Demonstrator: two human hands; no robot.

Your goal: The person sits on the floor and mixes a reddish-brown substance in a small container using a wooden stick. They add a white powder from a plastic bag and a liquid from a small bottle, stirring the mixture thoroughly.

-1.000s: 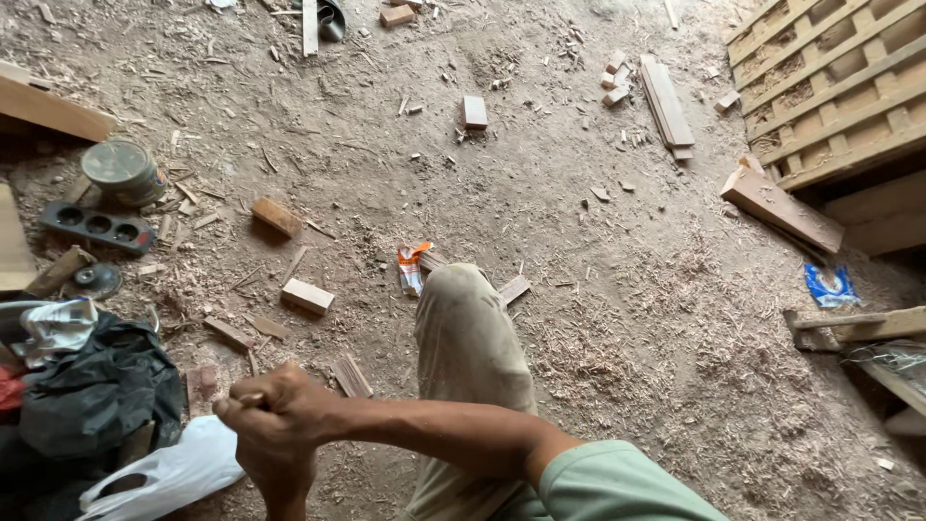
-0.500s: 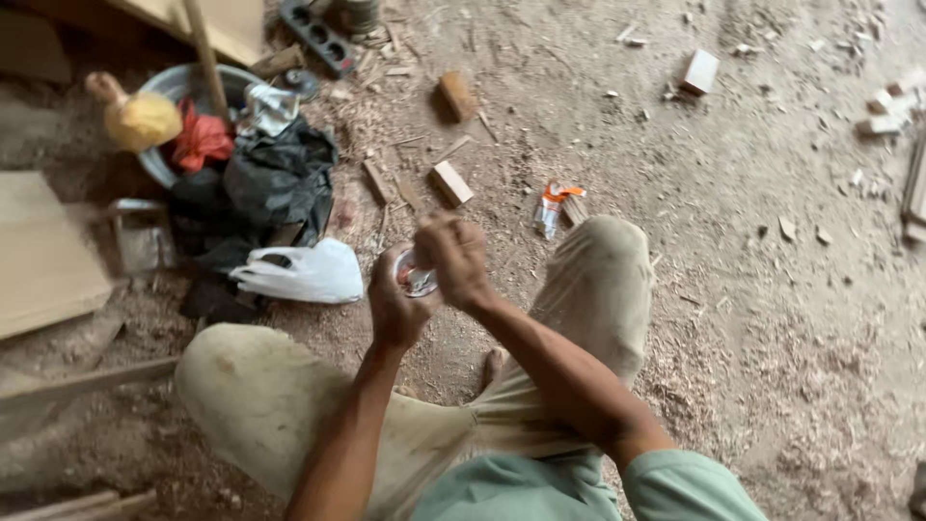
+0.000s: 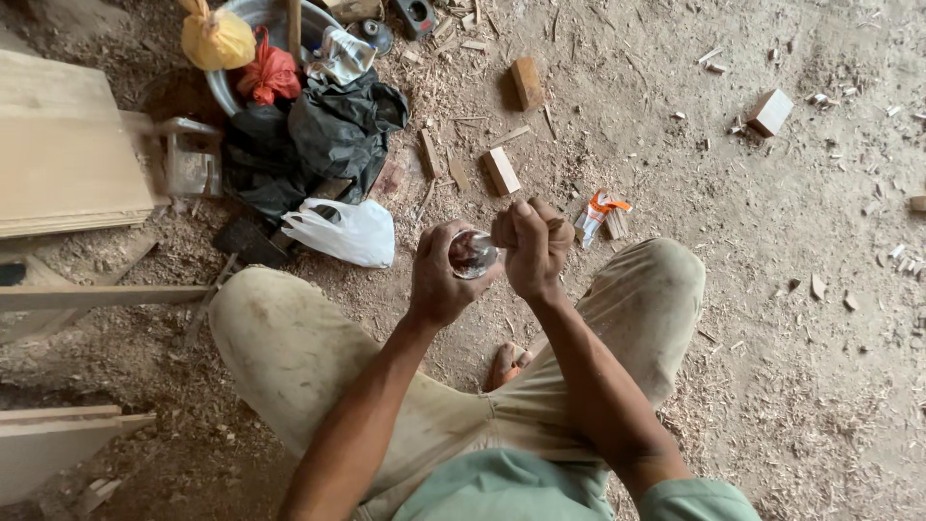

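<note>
Left hand (image 3: 439, 275) wrapped around one small clear glass jar (image 3: 473, 255), held between raised knees. Right hand (image 3: 532, 246) fisted against jar rim, contents unclear. Beyond: one white plastic bag (image 3: 347, 232), two pale wooden blocks (image 3: 502, 171), one orange-white wrapper (image 3: 598, 212).

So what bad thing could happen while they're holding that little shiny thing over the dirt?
The small clear container sits between the left hand and the right hand, high above the floor. If it slips, it might drop into the sawdust and get dirty, or break if it is glass. Whatever is inside might spill onto the person's trousers.
</note>
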